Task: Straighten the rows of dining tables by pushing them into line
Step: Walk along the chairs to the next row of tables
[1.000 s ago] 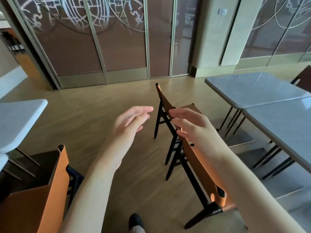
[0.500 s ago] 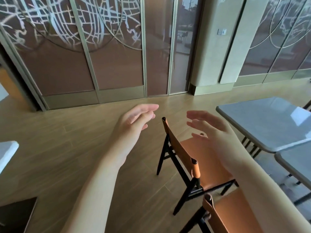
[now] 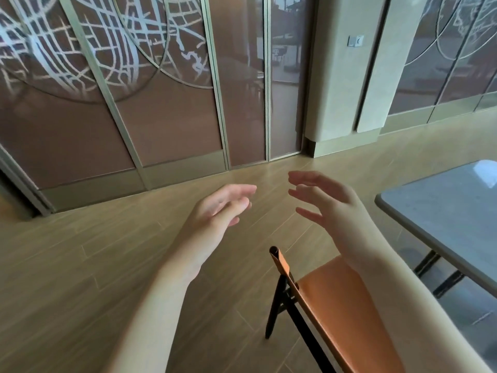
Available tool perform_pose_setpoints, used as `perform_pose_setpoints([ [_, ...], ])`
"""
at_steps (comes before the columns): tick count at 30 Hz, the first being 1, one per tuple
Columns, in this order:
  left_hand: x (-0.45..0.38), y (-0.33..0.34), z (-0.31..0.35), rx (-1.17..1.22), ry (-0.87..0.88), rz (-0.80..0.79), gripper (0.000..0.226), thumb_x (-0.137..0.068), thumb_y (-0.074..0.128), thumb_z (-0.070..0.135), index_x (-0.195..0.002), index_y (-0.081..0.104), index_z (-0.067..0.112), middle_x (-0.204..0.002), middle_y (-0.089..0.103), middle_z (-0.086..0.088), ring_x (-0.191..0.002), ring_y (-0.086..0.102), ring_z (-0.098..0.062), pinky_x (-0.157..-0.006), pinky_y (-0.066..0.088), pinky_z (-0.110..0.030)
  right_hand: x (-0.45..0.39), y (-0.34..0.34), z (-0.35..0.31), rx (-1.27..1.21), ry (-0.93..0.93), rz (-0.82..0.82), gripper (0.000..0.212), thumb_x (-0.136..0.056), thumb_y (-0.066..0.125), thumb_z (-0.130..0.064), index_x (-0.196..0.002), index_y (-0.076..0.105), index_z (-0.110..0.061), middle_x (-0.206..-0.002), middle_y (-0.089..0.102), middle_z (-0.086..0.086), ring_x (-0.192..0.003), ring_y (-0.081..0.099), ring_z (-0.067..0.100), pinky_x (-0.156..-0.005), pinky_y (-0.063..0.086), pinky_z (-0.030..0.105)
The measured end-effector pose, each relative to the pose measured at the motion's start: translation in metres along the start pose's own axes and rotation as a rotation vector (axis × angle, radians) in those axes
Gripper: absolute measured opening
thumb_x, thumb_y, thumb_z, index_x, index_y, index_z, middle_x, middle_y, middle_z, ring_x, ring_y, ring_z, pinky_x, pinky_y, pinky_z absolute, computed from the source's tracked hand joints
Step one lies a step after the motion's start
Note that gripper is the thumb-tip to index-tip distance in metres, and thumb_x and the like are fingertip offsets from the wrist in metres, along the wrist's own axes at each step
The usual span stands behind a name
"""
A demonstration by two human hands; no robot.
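A grey-topped dining table (image 3: 446, 211) on black legs stands at the right edge, only partly in view. My left hand (image 3: 217, 211) is raised in mid-air over the wooden floor, fingers relaxed and holding nothing. My right hand (image 3: 328, 203) is also in the air, left of the table's corner, fingers spread and empty. Neither hand touches the table.
An orange chair (image 3: 347, 308) with a black frame stands below my right forearm, tucked toward the table. Glass doors with a white line pattern (image 3: 113, 84) and a beige pillar (image 3: 341, 71) close off the far side. Wooden floor (image 3: 94, 265) spreads to the left.
The view has swung up and forward: the second chair, the second table and the white table on the left have dropped out. Both hands stay raised and empty, the right fingers more spread.
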State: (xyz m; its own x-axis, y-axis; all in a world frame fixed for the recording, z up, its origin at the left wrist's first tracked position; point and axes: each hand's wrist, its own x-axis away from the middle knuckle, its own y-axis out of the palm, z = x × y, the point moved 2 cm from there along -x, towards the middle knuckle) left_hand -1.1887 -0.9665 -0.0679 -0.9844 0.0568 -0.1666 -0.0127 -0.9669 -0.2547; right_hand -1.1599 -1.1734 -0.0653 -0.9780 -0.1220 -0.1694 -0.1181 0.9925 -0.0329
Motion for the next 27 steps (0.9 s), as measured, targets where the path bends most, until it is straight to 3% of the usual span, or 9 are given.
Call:
perform_pose_setpoints([
  [10,-0.189,-0.050,-0.036,0.039,0.010,0.034,0.034,-0.089,0.052,0.039,-0.115,0.073,0.031,-0.122,0.070,0.014,-0.119,0.064,-0.007,-0.108,0.048,-0.046,-0.193,0.026,0.027,-0.020,0.039,0.002,0.025,-0.100,0.057,-0.016,-0.114,0.074,-0.029,-0.114,0.073,-0.016,-0.113,0.067,0.002,-0.103,0.053,0.040],
  [16,-0.289,-0.078,-0.078,0.108,0.022,0.038,0.049,-0.088,0.054,0.041,-0.136,0.050,0.041,-0.125,0.069,0.019,-0.117,0.065,-0.007,-0.104,0.050,-0.041,-0.285,0.049,0.056,-0.036,0.061,0.091,0.025,-0.099,0.058,-0.013,-0.108,0.076,-0.029,-0.112,0.074,-0.014,-0.113,0.066,0.003,-0.103,0.053,0.041],
  [22,-0.404,-0.139,-0.135,0.069,-0.017,-0.054,0.036,-0.089,0.052,0.038,-0.120,0.069,0.030,-0.124,0.069,0.017,-0.115,0.066,-0.007,-0.107,0.049,-0.047,-0.408,0.094,0.076,-0.014,0.048,0.176,0.022,-0.094,0.062,-0.019,-0.103,0.077,-0.032,-0.112,0.073,-0.014,-0.114,0.066,0.003,-0.102,0.054,0.041],
  [27,-0.510,-0.176,-0.156,0.077,-0.005,-0.127,0.036,-0.087,0.054,0.039,-0.121,0.066,0.032,-0.120,0.071,0.016,-0.114,0.067,-0.007,-0.107,0.048,-0.047,-0.499,0.117,0.084,0.005,0.044,0.262,0.024,-0.096,0.062,-0.017,-0.100,0.078,-0.035,-0.110,0.073,-0.016,-0.113,0.065,0.002,-0.104,0.053,0.042],
])
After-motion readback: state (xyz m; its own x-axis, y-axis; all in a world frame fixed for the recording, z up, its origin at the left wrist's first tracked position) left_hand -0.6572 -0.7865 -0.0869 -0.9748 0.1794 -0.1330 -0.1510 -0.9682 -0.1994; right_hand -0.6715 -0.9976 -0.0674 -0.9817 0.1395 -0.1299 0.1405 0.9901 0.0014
